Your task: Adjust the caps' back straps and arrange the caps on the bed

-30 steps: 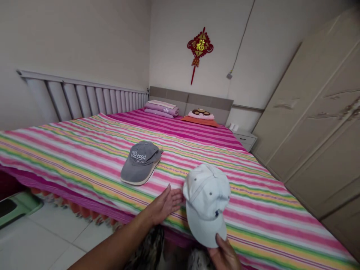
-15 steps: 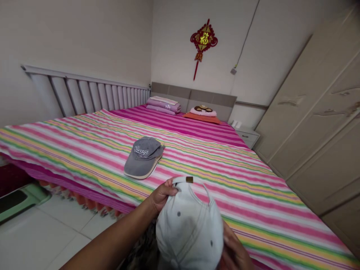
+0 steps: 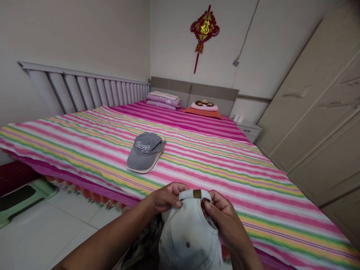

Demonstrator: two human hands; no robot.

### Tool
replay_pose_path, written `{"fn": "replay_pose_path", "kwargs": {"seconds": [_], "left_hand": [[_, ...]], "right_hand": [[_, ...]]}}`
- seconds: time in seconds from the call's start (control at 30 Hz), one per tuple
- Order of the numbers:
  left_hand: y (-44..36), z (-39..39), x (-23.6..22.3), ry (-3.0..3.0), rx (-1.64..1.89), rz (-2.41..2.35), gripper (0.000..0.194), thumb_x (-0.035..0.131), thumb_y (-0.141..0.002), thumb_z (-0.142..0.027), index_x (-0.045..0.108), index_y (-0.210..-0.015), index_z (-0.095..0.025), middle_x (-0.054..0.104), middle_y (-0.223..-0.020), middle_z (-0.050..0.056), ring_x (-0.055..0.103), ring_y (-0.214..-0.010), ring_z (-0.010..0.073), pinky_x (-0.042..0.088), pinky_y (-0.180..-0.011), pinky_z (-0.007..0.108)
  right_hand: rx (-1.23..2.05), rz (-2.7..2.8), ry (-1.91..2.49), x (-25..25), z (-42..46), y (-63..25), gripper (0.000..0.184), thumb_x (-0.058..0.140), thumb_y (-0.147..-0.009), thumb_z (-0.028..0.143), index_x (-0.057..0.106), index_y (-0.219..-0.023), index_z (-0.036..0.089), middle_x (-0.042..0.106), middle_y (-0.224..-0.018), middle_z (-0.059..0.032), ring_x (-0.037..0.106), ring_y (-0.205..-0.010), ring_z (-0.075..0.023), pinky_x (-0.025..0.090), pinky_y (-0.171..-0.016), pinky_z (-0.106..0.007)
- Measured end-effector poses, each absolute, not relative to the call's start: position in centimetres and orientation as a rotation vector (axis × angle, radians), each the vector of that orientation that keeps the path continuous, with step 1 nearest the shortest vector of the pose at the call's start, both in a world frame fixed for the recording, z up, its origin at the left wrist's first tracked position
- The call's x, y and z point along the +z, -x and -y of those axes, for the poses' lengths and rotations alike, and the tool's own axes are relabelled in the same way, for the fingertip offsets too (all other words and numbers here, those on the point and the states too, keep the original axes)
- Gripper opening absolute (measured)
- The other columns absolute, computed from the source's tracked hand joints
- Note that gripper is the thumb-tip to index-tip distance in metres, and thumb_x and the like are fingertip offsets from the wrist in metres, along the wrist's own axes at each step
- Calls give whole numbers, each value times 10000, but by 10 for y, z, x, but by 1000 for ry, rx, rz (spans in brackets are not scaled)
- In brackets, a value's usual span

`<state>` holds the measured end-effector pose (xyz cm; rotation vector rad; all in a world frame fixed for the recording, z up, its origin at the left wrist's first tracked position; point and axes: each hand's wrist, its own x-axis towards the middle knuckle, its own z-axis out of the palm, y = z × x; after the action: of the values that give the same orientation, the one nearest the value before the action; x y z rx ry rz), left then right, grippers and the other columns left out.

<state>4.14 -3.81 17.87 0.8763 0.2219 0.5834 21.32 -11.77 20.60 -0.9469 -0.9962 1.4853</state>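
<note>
A pale, whitish baseball cap (image 3: 187,228) is held up close to me, its back opening and strap facing up. My left hand (image 3: 168,198) pinches the left end of the strap between thumb and fingers. On the other side, my right hand (image 3: 223,213) grips the strap's right end, thumb at the opening. A small brass-coloured buckle (image 3: 197,194) sits on the strap between both hands. Beyond them a grey baseball cap (image 3: 145,152) with white "Always" lettering lies on the bed, brim towards me. The pale cap's brim is out of sight.
Striped sheets cover the bed (image 3: 92,138). Folded purple bedding (image 3: 164,101) and a pink pillow on orange cloth (image 3: 204,108) rest near the headboard. A radiator (image 3: 90,90) lines the left wall, a wardrobe (image 3: 317,112) the right. A green stool (image 3: 30,200) stands low at left.
My right hand has moved up from the pale cap's lower right side to the strap's right end. The cap has lowered slightly, and my left hand still holds the strap's left end.
</note>
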Motion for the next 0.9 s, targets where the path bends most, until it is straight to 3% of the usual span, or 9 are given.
{"fn": "replay_pose_path", "kwargs": {"seconds": [0.2,0.4,0.67,0.9], "left_hand": [[-38,43,182,-829,538,-174,474,785,-415,-233,678,-847,-69,670,-692,79,598,-593,140,456,-572,215],[-42,50,185,-923,531,-412,282,771,-520,-283,695,-715,-94,643,-596,50,535,-461,78,397,-472,170],[-40,56,195,-997,461,-474,342,781,-488,-353,691,-707,-107,615,-580,23,503,-455,63,360,-462,168],[-39,55,200,-1032,439,-451,292,744,-560,-344,663,-705,-104,576,-560,5,465,-439,49,326,-437,157]], "right_hand": [[1497,857,849,209,120,-211,225,667,-686,317,494,-659,176,490,-484,42,374,-426,-64,253,-427,-183],[1570,1081,851,203,122,-215,277,641,-695,398,531,-632,153,451,-467,36,368,-438,-72,243,-449,-208],[1539,1156,925,200,121,-212,233,582,-761,341,501,-634,165,426,-441,57,338,-421,-65,221,-448,-218],[1544,1187,954,206,120,-206,296,573,-757,391,461,-595,170,350,-424,76,272,-391,-50,185,-411,-206]]}}
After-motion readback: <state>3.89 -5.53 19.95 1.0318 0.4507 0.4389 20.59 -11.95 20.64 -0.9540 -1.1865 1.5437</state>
